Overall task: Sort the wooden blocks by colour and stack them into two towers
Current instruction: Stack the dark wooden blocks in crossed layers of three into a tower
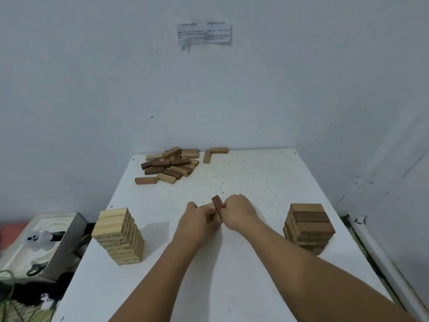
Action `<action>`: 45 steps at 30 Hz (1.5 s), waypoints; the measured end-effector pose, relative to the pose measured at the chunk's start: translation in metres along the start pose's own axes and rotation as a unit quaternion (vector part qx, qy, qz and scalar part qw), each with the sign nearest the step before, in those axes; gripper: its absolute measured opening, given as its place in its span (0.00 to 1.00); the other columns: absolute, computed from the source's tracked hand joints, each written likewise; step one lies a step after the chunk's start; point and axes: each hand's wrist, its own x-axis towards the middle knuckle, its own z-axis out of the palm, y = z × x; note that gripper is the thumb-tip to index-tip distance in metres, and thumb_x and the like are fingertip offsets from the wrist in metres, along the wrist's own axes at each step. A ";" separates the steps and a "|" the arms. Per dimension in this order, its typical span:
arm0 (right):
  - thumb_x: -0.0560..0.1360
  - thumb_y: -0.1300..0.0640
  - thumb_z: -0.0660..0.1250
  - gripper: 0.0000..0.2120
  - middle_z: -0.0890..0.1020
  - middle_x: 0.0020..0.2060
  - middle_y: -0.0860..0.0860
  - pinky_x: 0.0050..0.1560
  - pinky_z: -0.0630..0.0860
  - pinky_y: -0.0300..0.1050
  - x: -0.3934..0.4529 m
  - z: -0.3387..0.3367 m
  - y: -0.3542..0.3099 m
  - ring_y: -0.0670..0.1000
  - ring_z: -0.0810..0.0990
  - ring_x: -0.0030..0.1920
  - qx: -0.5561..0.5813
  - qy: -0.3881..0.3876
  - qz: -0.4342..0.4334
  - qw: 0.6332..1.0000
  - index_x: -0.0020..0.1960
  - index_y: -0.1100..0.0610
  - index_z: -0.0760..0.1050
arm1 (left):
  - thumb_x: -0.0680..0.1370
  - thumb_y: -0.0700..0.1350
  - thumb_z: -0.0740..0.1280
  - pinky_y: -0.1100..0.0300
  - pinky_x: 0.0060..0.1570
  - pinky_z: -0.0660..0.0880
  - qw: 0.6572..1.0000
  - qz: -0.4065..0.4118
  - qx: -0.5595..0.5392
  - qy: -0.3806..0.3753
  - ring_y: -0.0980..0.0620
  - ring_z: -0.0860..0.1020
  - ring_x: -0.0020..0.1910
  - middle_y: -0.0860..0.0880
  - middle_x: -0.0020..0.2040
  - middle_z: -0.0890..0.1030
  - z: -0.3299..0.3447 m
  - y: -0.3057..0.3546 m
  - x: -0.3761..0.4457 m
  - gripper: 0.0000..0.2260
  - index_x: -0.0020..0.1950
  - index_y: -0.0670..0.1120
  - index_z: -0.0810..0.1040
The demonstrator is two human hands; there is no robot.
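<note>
A tower of light wooden blocks [119, 235] stands at the table's left. A tower of dark brown blocks [308, 226] stands at the right. A loose pile of mixed light and dark blocks [170, 165] lies at the far edge. Both hands meet at the table's middle. My right hand [239, 213] grips a dark brown block [217, 203] that sticks up between the hands. My left hand [197, 219] has curled fingers around another block, mostly hidden, whose colour I cannot tell.
The white table [255, 177] stands against a grey wall. Two separate brown blocks [213, 153] lie right of the pile. To the table's left sit an open box [39, 240] and cables on the floor. A white pipe [380, 256] runs along the right side.
</note>
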 end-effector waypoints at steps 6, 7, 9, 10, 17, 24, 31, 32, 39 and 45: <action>0.83 0.55 0.60 0.12 0.84 0.46 0.53 0.41 0.75 0.45 -0.058 0.017 0.018 0.53 0.80 0.43 0.031 0.022 -0.031 0.999 0.51 0.56 0.82 | 0.76 0.49 0.67 0.60 0.39 0.64 0.998 0.021 -0.063 -0.023 0.52 0.67 0.38 0.50 0.42 0.66 0.009 -0.003 -0.049 0.09 0.38 0.62 0.78; 0.83 0.55 0.61 0.12 0.85 0.47 0.52 0.44 0.77 0.46 -0.067 0.018 0.022 0.53 0.81 0.45 0.045 0.023 -0.037 0.998 0.53 0.56 0.83 | 0.78 0.49 0.68 0.61 0.41 0.67 0.998 0.025 -0.054 -0.031 0.52 0.70 0.40 0.50 0.44 0.68 0.010 -0.002 -0.057 0.08 0.41 0.62 0.80; 0.82 0.55 0.63 0.10 0.85 0.47 0.50 0.51 0.80 0.49 -0.081 0.020 0.033 0.52 0.82 0.48 0.063 0.015 -0.042 0.997 0.55 0.54 0.84 | 0.78 0.49 0.69 0.61 0.47 0.70 0.998 0.041 -0.034 -0.042 0.51 0.72 0.46 0.50 0.46 0.71 0.012 -0.004 -0.069 0.09 0.43 0.64 0.80; 0.81 0.56 0.65 0.10 0.85 0.47 0.49 0.52 0.81 0.50 -0.087 0.020 0.038 0.52 0.82 0.49 0.067 0.009 -0.039 0.997 0.56 0.53 0.84 | 0.78 0.48 0.68 0.61 0.46 0.70 0.997 0.051 -0.037 -0.052 0.50 0.72 0.46 0.52 0.44 0.72 0.013 -0.005 -0.074 0.10 0.42 0.64 0.80; 0.80 0.55 0.68 0.25 0.81 0.57 0.53 0.59 0.78 0.49 -0.104 0.006 0.054 0.55 0.80 0.57 0.080 -0.056 -0.055 0.994 0.76 0.55 0.68 | 0.78 0.49 0.69 0.67 0.41 0.67 0.994 0.050 -0.076 -0.054 0.59 0.69 0.35 0.57 0.41 0.71 0.018 -0.009 -0.089 0.05 0.49 0.59 0.84; 0.76 0.53 0.74 0.33 0.80 0.49 0.49 0.49 0.78 0.43 -0.103 0.009 0.073 0.47 0.80 0.49 0.153 -0.104 -0.085 0.979 0.76 0.43 0.64 | 0.72 0.49 0.80 0.72 0.49 0.73 0.991 -0.022 -0.130 0.011 0.60 0.80 0.48 0.58 0.56 0.78 0.014 -0.014 -0.099 0.24 0.66 0.61 0.80; 0.71 0.51 0.78 0.32 0.82 0.48 0.50 0.54 0.80 0.48 -0.100 -0.001 0.077 0.51 0.82 0.51 0.171 -0.151 -0.089 0.970 0.71 0.40 0.68 | 0.71 0.51 0.81 0.73 0.50 0.73 0.988 -0.029 -0.151 0.007 0.63 0.79 0.48 0.58 0.57 0.78 0.011 -0.011 -0.098 0.26 0.69 0.57 0.80; 0.71 0.51 0.79 0.32 0.82 0.48 0.50 0.54 0.80 0.49 -0.100 -0.001 0.077 0.51 0.82 0.50 0.171 -0.151 -0.090 0.969 0.71 0.41 0.69 | 0.72 0.52 0.80 0.71 0.53 0.74 0.987 -0.029 -0.158 -0.002 0.62 0.79 0.50 0.58 0.59 0.78 0.008 -0.010 -0.098 0.26 0.70 0.56 0.80; 0.71 0.53 0.80 0.32 0.82 0.49 0.52 0.47 0.75 0.40 -0.100 0.000 0.078 0.49 0.82 0.50 0.179 -0.147 -0.097 0.968 0.71 0.42 0.71 | 0.80 0.47 0.73 0.58 0.65 0.73 0.980 -0.055 -0.193 -0.011 0.58 0.78 0.57 0.56 0.63 0.77 0.006 -0.009 -0.099 0.18 0.70 0.55 0.80; 0.70 0.55 0.81 0.33 0.83 0.51 0.55 0.48 0.75 0.39 -0.096 0.000 0.081 0.51 0.83 0.52 0.202 -0.155 -0.095 0.962 0.70 0.43 0.72 | 0.79 0.45 0.74 0.56 0.63 0.75 0.977 -0.070 -0.203 0.001 0.54 0.80 0.57 0.57 0.62 0.78 0.011 -0.012 -0.099 0.19 0.69 0.56 0.80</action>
